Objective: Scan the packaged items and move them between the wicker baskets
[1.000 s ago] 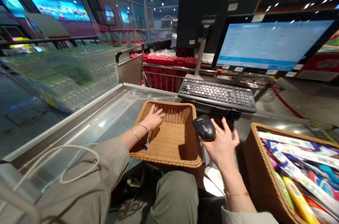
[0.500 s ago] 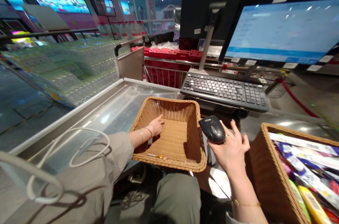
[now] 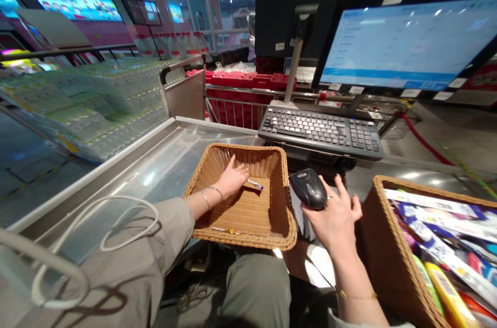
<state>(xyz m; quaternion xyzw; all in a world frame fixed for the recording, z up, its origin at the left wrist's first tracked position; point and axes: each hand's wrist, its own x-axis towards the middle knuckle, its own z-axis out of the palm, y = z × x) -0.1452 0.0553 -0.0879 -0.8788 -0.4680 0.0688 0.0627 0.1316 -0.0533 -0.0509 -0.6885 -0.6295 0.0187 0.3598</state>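
Note:
Inside a wicker basket on the metal counter, my left hand is closed over a slim white-and-purple packet. One end of the packet sticks out to the right of my fingers; the middle is hidden beneath them. A small gold-coloured wrapped sweet on a thin white stick lies by the basket's near wall. To the right of this basket, my right hand grips a black barcode scanner, its head pointing left.
A second wicker basket at the right is full of colourful packets. Behind the first basket stand a black keyboard and a lit screen. A pale cable loops over my left sleeve. Packs of bottles are stacked beyond the counter.
My left hand has moved slightly within the basket, and the white-and-purple packet now shows at its right side. My right hand keeps the scanner in much the same place. The view has shifted slightly.

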